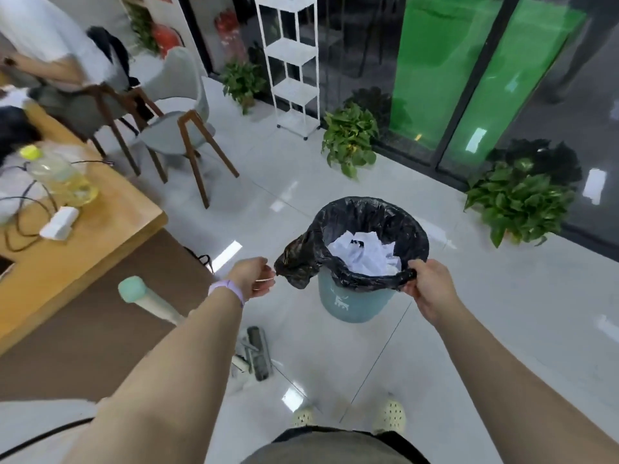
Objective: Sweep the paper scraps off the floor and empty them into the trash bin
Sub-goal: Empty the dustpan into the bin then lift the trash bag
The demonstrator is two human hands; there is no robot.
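standing over the trash bin, the person leaves the broom lying on the floor nearer than it. left hand pinches the bin's loose liner flap; right hand grips its near rim. paper scraps lie inside, so emptying looks done; next likely tucking the liner.

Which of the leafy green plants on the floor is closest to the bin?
The plant on the right, by the dark glass door, sits nearest the trash bin. The plant beside the white shelf rack is farther back, and the third plant is farthest.
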